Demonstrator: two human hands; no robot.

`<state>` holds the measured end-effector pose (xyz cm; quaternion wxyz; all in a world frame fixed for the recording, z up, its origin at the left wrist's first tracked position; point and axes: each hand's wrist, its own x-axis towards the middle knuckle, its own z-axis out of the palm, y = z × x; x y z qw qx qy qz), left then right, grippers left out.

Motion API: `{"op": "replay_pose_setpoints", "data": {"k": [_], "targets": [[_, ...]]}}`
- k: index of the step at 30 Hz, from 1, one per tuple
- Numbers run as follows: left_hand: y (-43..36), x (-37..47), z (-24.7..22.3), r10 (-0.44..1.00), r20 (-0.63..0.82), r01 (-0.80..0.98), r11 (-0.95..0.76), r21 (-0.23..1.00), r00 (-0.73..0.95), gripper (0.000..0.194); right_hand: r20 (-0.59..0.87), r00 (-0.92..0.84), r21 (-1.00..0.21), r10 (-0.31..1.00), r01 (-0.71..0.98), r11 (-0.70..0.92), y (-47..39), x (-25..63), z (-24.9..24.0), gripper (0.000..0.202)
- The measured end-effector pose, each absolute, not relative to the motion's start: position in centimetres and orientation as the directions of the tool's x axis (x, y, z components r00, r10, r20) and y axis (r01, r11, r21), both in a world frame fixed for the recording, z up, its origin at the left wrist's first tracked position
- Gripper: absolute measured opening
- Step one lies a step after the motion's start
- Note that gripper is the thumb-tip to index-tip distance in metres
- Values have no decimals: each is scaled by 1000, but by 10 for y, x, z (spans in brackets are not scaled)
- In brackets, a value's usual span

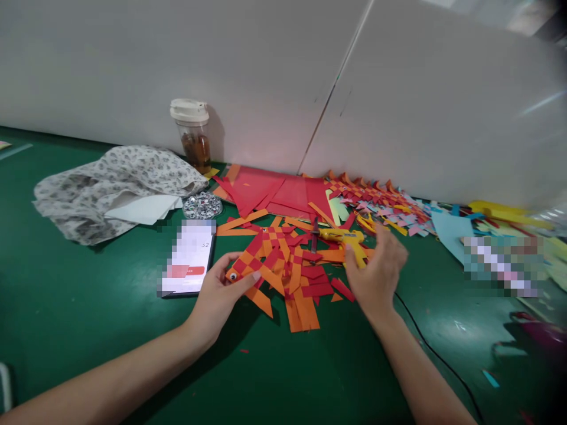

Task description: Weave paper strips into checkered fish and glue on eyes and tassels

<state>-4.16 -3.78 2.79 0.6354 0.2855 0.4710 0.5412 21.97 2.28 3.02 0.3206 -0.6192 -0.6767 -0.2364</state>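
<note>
Through the head camera I list, at centre, one woven paper fish (pixel 250 262), red and orange checks, flat and folded, with pointed fins and a glossy round eye, lifted just above the green tabletop (pixel 283 378). Beside it, a second checked fish (pixel 271 234), same weave, lying on a heap of red and orange paper strips (pixel 316 280), creased and straight-edged. Behind these, smooth red sheets (pixel 283 195), overlapping; to their right, a row of checked pieces (pixel 363 188) with curled orange tips, then a scatter of pastel scraps (pixel 410 219). One yellow glue gun (pixel 341 235), hard-bodied, lying on its side among the strips. At left: a soft, crumpled patterned cloth (pixel 119 174), a white paper (pixel 144 209), a packet of small round eyes (pixel 202 205), a smartphone (pixel 188 260), and a clear cup (pixel 195 139) with a white lid and brown contents. Grip, left: I have the left hand (pixel 224 289) pinching the woven paper fish near its eye, thumb on top, fingers beneath. Grip, right: the right hand (pixel 376 274) is at the glue gun's handle, thumb overlapping it in view, fingers bent; I cannot tell whether they close on it.
</note>
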Motion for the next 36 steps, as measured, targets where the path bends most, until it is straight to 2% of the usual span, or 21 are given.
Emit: {"op": "replay_pose_setpoints", "data": {"k": [2, 3, 7, 10, 13, 17, 19, 21, 22, 23, 24, 25, 26, 28, 30, 32, 34, 36], "targets": [[-38, -41, 28, 956, -291, -423, 255, 869, -23, 45, 633, -251, -55, 732, 929, 366, 17, 202, 28, 38], [-37, -41, 27, 957, -289, -423, 253, 870, -21, 45, 575, -315, -53, 755, 907, 418, 14, 192, 27, 37], [-37, -41, 27, 958, -287, -422, 251, 871, -23, 43, 418, -415, 21, 808, 894, 448, 8, 168, 23, 55], [-37, -42, 27, 959, -284, -410, 251, 877, -20, 40, 402, -397, -13, 825, 898, 439, 7, 164, 22, 53], [-37, -42, 27, 964, -265, -387, 238, 891, -18, 36, 473, -325, -163, 819, 881, 444, 3, 164, 22, 46], [-37, -42, 25, 970, -244, -364, 226, 904, -4, 36, 532, -126, -501, 837, 750, 431, -3, 167, 26, 30], [-37, -42, 24, 969, -248, -359, 229, 905, -7, 37, 542, -15, -613, 840, 677, 407, -8, 171, 34, 26], [-38, -43, 24, 967, -256, -356, 238, 904, -3, 38, 645, 42, -567, 763, 696, 441, -16, 178, 46, 27], [-38, -43, 25, 967, -256, -356, 240, 903, 0, 37, 731, 8, -462, 683, 742, 486, -22, 181, 52, 26], [-38, -43, 25, 966, -257, -356, 241, 903, 4, 37, 807, -110, -292, 580, 780, 553, -29, 184, 58, 26], [-38, -43, 25, 967, -256, -358, 241, 902, 6, 36, 814, -279, -127, 510, 770, 625, -36, 186, 63, 27], [-38, -43, 26, 967, -255, -360, 240, 902, 7, 36, 732, -458, -23, 504, 723, 691, -44, 188, 66, 27], [-38, -42, 26, 967, -253, -362, 239, 901, 7, 35, 595, -583, -25, 553, 674, 738, -50, 188, 69, 22], [-38, -42, 26, 966, -258, -361, 243, 900, 7, 35, 387, -684, -153, 618, 613, 775, -59, 189, 70, 16], [-39, -42, 26, 965, -262, -349, 247, 904, 5, 35, 356, -661, -271, 660, 603, 750, -59, 189, 67, 16], [-40, -41, 27, 966, -258, -333, 245, 911, 4, 33, 385, -597, -325, 704, 627, 708, -50, 191, 64, 13], [-40, -41, 27, 969, -248, -321, 240, 916, 16, 31, 346, -559, -321, 754, 684, 655, -36, 191, 61, 16], [-41, -41, 28, 970, -240, -308, 240, 921, 38, 28, 233, -573, -264, 786, 741, 618, -22, 189, 58, 24]]}}
